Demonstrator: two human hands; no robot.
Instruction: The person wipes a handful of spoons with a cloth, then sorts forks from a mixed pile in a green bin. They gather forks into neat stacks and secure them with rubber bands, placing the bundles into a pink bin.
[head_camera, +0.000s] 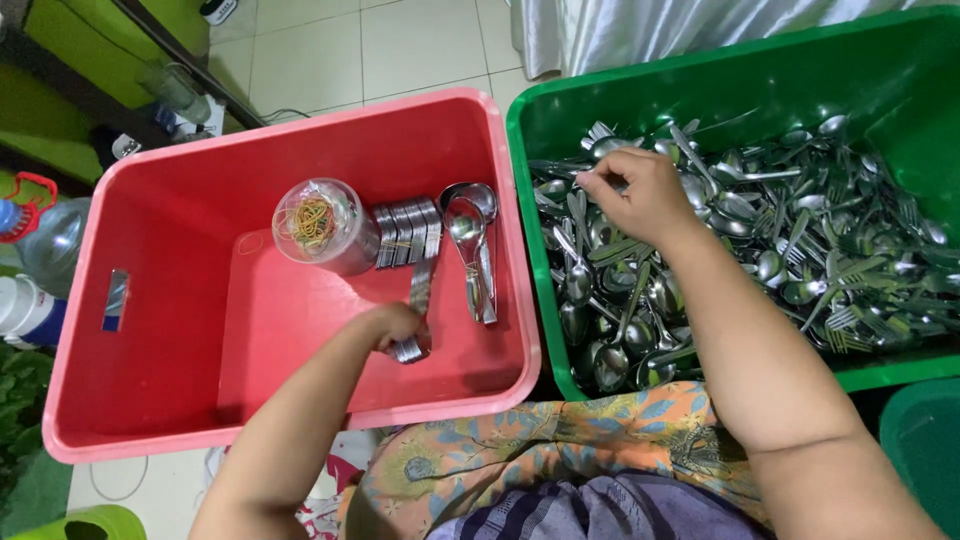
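Steel cutlery bundle (418, 300) clasped in left hand (392, 325); right hand (640, 195) fingers (600, 180) pinching spoon pile (740, 240).

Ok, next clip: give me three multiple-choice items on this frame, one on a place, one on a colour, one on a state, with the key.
1. Where does the clear jar of rubber bands lie?
A. in the red tub
B. in the green tub
C. on the floor

2. What colour is the tub that holds the loose pile of cutlery?
A. red
B. blue
C. green

3. What is the left hand doing?
A. resting flat and empty
B. gripping a bunch of cutlery
C. holding the jar

Key: 1 A, the jar lies on its side on the red bottom. 2 C, spoons and forks fill the green tub under the right hand. 3 B, the fingers are closed around metal handles.
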